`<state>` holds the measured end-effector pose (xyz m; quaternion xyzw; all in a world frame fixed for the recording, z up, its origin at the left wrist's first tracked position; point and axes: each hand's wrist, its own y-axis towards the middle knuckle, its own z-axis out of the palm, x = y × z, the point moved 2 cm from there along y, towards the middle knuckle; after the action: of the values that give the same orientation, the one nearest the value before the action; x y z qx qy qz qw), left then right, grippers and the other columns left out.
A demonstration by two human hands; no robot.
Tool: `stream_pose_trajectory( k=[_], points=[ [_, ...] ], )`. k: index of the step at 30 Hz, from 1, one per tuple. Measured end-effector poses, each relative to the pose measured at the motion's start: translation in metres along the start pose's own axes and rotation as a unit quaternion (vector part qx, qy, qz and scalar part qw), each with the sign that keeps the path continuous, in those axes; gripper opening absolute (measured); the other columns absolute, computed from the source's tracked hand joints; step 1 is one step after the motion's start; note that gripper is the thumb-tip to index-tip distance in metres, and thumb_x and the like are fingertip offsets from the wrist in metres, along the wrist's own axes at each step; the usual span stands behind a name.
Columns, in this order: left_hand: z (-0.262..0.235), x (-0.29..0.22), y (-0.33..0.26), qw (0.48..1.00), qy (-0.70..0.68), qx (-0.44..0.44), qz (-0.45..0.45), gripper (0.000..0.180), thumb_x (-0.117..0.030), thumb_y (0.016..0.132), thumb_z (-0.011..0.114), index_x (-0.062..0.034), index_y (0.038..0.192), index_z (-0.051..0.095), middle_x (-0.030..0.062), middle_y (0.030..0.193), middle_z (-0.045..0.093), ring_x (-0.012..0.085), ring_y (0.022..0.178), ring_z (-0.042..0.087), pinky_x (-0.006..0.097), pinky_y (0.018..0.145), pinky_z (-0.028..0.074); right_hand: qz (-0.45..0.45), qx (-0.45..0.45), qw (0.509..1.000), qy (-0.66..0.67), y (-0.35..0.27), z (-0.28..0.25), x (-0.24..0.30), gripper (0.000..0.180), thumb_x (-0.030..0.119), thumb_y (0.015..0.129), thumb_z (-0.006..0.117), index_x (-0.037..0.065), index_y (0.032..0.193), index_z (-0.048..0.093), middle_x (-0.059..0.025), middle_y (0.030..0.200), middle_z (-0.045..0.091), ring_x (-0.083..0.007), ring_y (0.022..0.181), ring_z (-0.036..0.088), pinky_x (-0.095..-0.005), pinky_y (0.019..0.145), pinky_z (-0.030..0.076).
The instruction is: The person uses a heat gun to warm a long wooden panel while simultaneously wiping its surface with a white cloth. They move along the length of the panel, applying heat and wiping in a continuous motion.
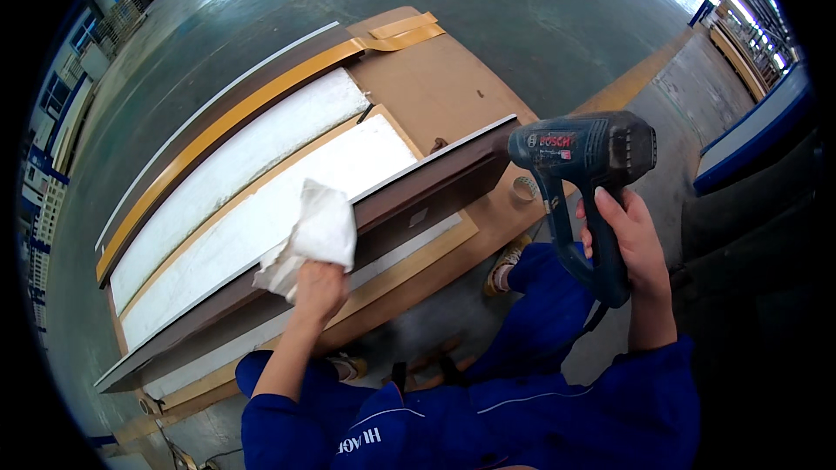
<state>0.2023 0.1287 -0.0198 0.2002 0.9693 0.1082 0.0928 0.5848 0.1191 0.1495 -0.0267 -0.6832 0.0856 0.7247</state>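
My left hand is closed around a bunched white cloth, which lies over the brown profile nearest me. I cannot tell how firmly the cloth presses on it. In my right hand is a dark blue heat gun, gripped by its handle, with the fingers partly hidden behind it. Its nozzle points left, at the profile's right end; whether they touch is unclear. The long profile is dark brown with a pale upper edge and lies slantwise across the worktable.
Two white padded strips lie beyond the profile. Farther off is a second brown profile with a yellow-orange band. A tape roll sits near the table's right edge. The heat gun's cord hangs by my leg. A blue-edged bench stands right.
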Motion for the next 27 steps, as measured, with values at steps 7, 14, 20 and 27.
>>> stream_pose_trajectory(
  k=[7, 14, 20, 27],
  points=[
    [0.028, -0.072, 0.096, 0.997, -0.057, -0.025, 0.037, 0.031, -0.007, 0.066, 0.054, -0.0018, 0.096, 0.06, 0.0204, 0.092, 0.06, 0.0357, 0.086, 0.058, 0.042, 0.079, 0.047, -0.037, -0.067, 0.996, 0.053, -0.013, -0.02, -0.006, 0.027, 0.025, 0.094, 0.043, 0.0, 0.103, 0.044, -0.0097, 0.082, 0.054, -0.0116, 0.058, 0.055, -0.0225, 0.048, 0.047],
    [0.05, -0.121, 0.159, 0.995, -0.084, -0.019, 0.045, 0.03, -0.007, 0.067, 0.053, -0.0017, 0.096, 0.06, 0.0193, 0.092, 0.061, 0.0357, 0.084, 0.058, 0.042, 0.077, 0.048, -0.05, -0.133, 0.983, 0.118, -0.027, -0.053, -0.017, 0.028, 0.024, 0.093, 0.046, -0.001, 0.107, 0.044, -0.0096, 0.082, 0.054, -0.0127, 0.06, 0.055, -0.0242, 0.05, 0.047],
    [0.064, -0.144, 0.188, 0.99, -0.058, -0.094, 0.091, 0.029, -0.008, 0.068, 0.054, -0.0022, 0.096, 0.061, 0.0189, 0.09, 0.061, 0.0351, 0.082, 0.059, 0.042, 0.074, 0.048, -0.068, -0.156, 0.972, 0.164, -0.029, -0.078, -0.033, 0.027, 0.023, 0.093, 0.044, -0.001, 0.107, 0.043, -0.01, 0.083, 0.054, -0.0129, 0.06, 0.055, -0.0239, 0.05, 0.048],
    [0.07, -0.168, 0.219, 0.994, -0.071, -0.018, 0.085, 0.03, -0.007, 0.068, 0.053, -0.0003, 0.096, 0.059, 0.02, 0.092, 0.06, 0.0352, 0.084, 0.058, 0.042, 0.074, 0.048, -0.072, -0.202, 0.959, 0.183, -0.035, -0.099, -0.043, 0.028, 0.023, 0.093, 0.044, 0.0, 0.108, 0.042, -0.0104, 0.085, 0.054, -0.012, 0.06, 0.056, -0.0224, 0.049, 0.049]
  ],
)
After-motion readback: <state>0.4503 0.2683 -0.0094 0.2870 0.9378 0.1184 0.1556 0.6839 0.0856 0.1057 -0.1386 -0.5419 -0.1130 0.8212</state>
